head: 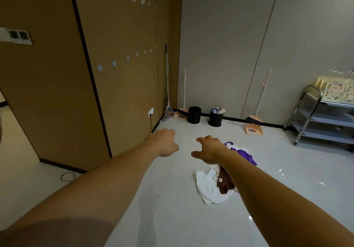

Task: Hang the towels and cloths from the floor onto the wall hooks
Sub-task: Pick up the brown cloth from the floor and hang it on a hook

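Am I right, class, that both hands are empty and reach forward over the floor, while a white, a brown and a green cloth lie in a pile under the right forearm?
Only the colour is wrong. In the head view the third cloth is purple, not green. Otherwise correct: left hand and right hand are empty, with the white cloth and brown cloth there.

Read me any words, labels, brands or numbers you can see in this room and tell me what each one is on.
No text here can be read.
Brown cloth: small pale tag, too small to read.
Right dustpan: blue sticker, blurred.
Left dustpan: blue sticker, blurred.
Illustrated sheets on the cart: cartoon pictures, any lettering too small to read.
Wall switch panel and wall outlet: no legible marking.
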A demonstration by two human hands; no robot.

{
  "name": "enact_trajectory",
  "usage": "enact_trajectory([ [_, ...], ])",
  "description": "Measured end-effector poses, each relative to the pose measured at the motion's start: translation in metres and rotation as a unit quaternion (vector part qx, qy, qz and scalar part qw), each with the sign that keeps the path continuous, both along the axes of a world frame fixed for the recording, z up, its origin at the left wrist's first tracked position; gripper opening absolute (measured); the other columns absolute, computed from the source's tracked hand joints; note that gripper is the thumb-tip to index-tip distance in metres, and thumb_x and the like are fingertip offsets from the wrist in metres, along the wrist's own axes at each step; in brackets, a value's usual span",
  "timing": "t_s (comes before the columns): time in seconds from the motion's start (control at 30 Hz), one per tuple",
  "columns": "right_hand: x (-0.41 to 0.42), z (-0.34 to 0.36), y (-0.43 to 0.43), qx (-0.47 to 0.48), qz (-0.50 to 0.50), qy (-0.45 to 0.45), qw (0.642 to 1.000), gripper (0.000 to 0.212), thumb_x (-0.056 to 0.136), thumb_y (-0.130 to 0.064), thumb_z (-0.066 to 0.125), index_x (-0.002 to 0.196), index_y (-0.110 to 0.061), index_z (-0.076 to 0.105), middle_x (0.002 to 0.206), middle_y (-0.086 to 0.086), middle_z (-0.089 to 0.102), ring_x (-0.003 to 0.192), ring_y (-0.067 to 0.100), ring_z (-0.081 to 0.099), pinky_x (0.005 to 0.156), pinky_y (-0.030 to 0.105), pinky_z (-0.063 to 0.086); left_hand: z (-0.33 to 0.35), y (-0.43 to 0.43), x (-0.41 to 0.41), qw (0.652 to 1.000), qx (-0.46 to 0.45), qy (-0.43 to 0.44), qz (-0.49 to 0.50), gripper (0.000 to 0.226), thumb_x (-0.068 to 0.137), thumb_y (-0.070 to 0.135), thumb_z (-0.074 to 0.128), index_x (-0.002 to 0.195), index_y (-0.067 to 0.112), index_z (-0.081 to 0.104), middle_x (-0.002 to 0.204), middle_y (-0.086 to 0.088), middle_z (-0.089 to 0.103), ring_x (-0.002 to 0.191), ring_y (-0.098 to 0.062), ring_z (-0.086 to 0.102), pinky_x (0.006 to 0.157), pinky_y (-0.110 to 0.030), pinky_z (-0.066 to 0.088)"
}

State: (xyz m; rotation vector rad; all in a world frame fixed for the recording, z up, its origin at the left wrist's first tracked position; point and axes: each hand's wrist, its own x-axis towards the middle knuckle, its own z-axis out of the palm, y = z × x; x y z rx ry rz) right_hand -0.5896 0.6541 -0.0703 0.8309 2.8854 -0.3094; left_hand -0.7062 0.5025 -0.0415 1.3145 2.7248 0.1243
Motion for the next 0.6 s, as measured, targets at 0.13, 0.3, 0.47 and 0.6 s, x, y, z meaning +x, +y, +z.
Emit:
enact_trajectory([
  [0.13, -0.056, -0.004, 0.046, -0.006, -0.009, -0.004, 1.0, 0.074, 0.09, -0.059, 0.052, 0.15, -0.025, 0.026, 0.153, 0.009, 0.031, 0.136, 0.035, 0.035, 0.106, 0.048, 0.037, -0.001, 0.048, -0.063, 1.0, -0.009, -0.003, -0.015, 0.064, 0.09, 0.042, 0.047, 0.147, 0.018, 0.029, 0.147, -0.01, 0.038, 0.128, -0.029, 0.041, 0.098, -0.042, 0.042],
  [0.3, -0.127, -0.015, 0.115, -0.003, -0.014, -0.003, 1.0, 0.075, 0.089, -0.06, 0.053, 0.15, -0.026, 0.026, 0.153, 0.009, 0.031, 0.136, 0.035, 0.034, 0.106, 0.049, 0.037, -0.012, 0.12, -0.131, 1.0, -0.003, -0.003, -0.023, 0.063, 0.089, 0.042, 0.048, 0.145, 0.018, 0.032, 0.146, -0.01, 0.038, 0.128, -0.03, 0.04, 0.097, -0.041, 0.04],
  [0.47, -0.203, -0.019, 0.2, -0.005, -0.007, -0.011, 1.0, 0.077, 0.088, -0.061, 0.052, 0.151, -0.026, 0.024, 0.153, 0.009, 0.03, 0.136, 0.035, 0.033, 0.106, 0.049, 0.037, -0.016, 0.204, -0.198, 1.0, -0.006, -0.008, -0.021, 0.063, 0.088, 0.043, 0.049, 0.143, 0.018, 0.034, 0.143, -0.01, 0.042, 0.126, -0.03, 0.042, 0.096, -0.043, 0.043],
  [0.6, -0.253, -0.012, 0.261, 0.002, 0.006, -0.01, 1.0, 0.076, 0.089, -0.06, 0.053, 0.151, -0.025, 0.025, 0.153, 0.011, 0.031, 0.136, 0.035, 0.035, 0.106, 0.049, 0.039, -0.013, 0.262, -0.249, 1.0, 0.004, -0.012, -0.008, 0.06, 0.087, 0.044, 0.048, 0.141, 0.021, 0.037, 0.14, -0.007, 0.044, 0.123, -0.029, 0.044, 0.092, -0.041, 0.043],
])
